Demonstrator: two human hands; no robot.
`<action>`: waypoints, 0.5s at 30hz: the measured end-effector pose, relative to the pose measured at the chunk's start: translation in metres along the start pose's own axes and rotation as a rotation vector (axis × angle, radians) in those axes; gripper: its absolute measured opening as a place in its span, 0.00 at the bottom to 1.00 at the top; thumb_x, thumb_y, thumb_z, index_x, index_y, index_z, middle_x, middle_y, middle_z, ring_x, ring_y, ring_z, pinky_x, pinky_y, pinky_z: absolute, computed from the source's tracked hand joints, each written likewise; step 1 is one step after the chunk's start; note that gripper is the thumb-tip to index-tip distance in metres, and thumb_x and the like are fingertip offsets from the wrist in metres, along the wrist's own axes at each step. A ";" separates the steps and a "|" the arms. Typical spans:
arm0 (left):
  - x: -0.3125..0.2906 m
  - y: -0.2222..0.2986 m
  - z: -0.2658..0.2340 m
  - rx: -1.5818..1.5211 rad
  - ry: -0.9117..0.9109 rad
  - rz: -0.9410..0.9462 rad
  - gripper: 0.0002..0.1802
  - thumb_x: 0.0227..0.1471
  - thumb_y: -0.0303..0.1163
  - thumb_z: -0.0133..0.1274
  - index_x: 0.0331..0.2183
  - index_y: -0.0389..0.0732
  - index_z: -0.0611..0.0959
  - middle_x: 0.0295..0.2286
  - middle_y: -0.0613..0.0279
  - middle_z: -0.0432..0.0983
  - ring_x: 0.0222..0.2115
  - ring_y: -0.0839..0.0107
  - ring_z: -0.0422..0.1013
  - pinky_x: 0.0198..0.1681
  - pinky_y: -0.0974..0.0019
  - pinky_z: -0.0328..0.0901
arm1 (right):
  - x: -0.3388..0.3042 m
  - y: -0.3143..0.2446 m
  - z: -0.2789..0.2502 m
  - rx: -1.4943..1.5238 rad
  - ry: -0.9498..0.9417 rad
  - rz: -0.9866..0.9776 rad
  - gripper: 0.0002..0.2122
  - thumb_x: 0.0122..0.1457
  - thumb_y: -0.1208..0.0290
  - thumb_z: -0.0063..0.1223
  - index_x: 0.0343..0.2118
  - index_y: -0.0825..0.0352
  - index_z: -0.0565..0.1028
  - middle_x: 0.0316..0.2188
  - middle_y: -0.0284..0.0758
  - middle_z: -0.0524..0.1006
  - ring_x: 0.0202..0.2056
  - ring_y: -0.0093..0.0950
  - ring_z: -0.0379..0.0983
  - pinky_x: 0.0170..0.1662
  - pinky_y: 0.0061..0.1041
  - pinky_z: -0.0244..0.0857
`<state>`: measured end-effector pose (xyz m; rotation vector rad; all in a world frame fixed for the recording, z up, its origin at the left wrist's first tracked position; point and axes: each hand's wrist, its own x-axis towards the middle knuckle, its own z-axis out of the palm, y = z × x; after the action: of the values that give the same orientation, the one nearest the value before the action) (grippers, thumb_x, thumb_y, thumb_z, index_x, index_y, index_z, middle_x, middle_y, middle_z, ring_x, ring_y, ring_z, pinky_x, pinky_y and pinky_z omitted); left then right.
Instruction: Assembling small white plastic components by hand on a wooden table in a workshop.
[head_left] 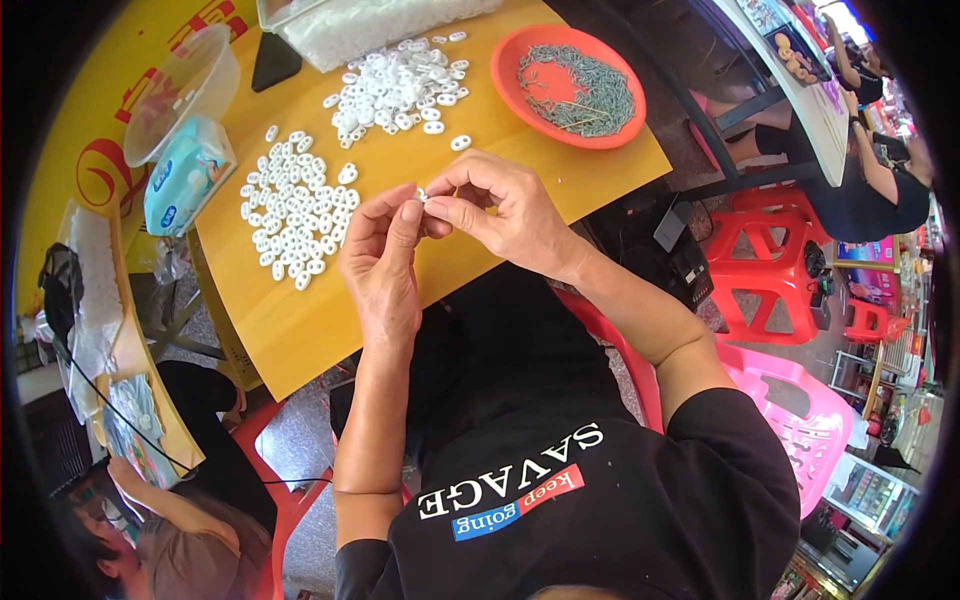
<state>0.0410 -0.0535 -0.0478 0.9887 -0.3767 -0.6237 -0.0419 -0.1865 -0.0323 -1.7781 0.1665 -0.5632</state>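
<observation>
My left hand (385,245) and my right hand (505,212) meet above the near part of the yellow table (300,350). Between their fingertips is a small white plastic piece (422,195), pinched from both sides and mostly covered by the fingers. Left of my hands lies a spread of white oval pieces with two holes each (295,210). Farther back is a denser heap of similar white pieces (395,85), with a single one (461,143) lying apart near my right hand. A red-orange plate (507,75) at the back right holds many small grey screws (590,100).
A clear tub (300,35) full of white pieces stands at the back beside a black phone (274,62). A tissue pack (185,175) and a clear bowl (205,80) sit at the left edge. Red stools (765,265) stand right; another person (190,530) sits lower left.
</observation>
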 end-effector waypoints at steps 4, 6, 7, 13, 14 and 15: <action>0.002 -0.001 0.005 0.031 0.032 -0.062 0.13 0.58 0.25 0.51 0.46 0.31 0.77 0.35 0.58 0.77 0.34 0.72 0.74 0.42 0.69 0.67 | 0.007 0.002 -0.007 0.060 -0.015 0.045 0.05 0.58 0.77 0.57 0.34 0.72 0.74 0.29 0.32 0.75 0.27 0.20 0.75 0.30 0.17 0.69; 0.001 -0.001 0.010 0.059 0.006 -0.055 0.14 0.58 0.25 0.51 0.46 0.31 0.77 0.36 0.58 0.77 0.35 0.72 0.73 0.43 0.69 0.67 | 0.009 0.001 -0.010 0.076 -0.001 0.037 0.05 0.58 0.77 0.57 0.33 0.72 0.74 0.29 0.32 0.74 0.27 0.20 0.75 0.29 0.17 0.69; 0.002 0.000 0.012 0.085 -0.019 -0.042 0.14 0.58 0.25 0.51 0.46 0.31 0.77 0.37 0.58 0.77 0.37 0.72 0.73 0.44 0.70 0.67 | 0.011 0.001 -0.011 0.090 0.010 0.024 0.05 0.58 0.77 0.58 0.33 0.72 0.74 0.28 0.32 0.74 0.26 0.20 0.75 0.29 0.17 0.69; 0.012 -0.005 0.008 0.154 -0.060 -0.064 0.10 0.58 0.26 0.52 0.41 0.31 0.78 0.33 0.56 0.79 0.31 0.70 0.76 0.40 0.69 0.69 | 0.021 -0.001 -0.030 -0.150 0.056 -0.079 0.04 0.55 0.78 0.59 0.31 0.71 0.75 0.28 0.32 0.74 0.26 0.16 0.71 0.28 0.15 0.64; 0.012 -0.006 0.006 0.174 -0.054 -0.080 0.09 0.58 0.26 0.52 0.39 0.31 0.78 0.32 0.55 0.79 0.30 0.70 0.76 0.40 0.69 0.69 | 0.025 -0.001 -0.039 -0.204 0.082 -0.080 0.04 0.55 0.78 0.59 0.31 0.71 0.75 0.28 0.31 0.74 0.26 0.16 0.70 0.28 0.15 0.63; 0.012 -0.010 0.000 0.179 -0.076 -0.102 0.08 0.58 0.26 0.52 0.37 0.32 0.78 0.33 0.55 0.79 0.32 0.70 0.76 0.40 0.69 0.69 | 0.029 -0.001 -0.051 -0.260 0.111 -0.081 0.03 0.55 0.78 0.59 0.31 0.70 0.76 0.28 0.31 0.74 0.27 0.16 0.69 0.28 0.16 0.63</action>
<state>0.0470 -0.0655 -0.0562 1.1633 -0.4571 -0.7303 -0.0399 -0.2420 -0.0135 -2.0126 0.2545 -0.7252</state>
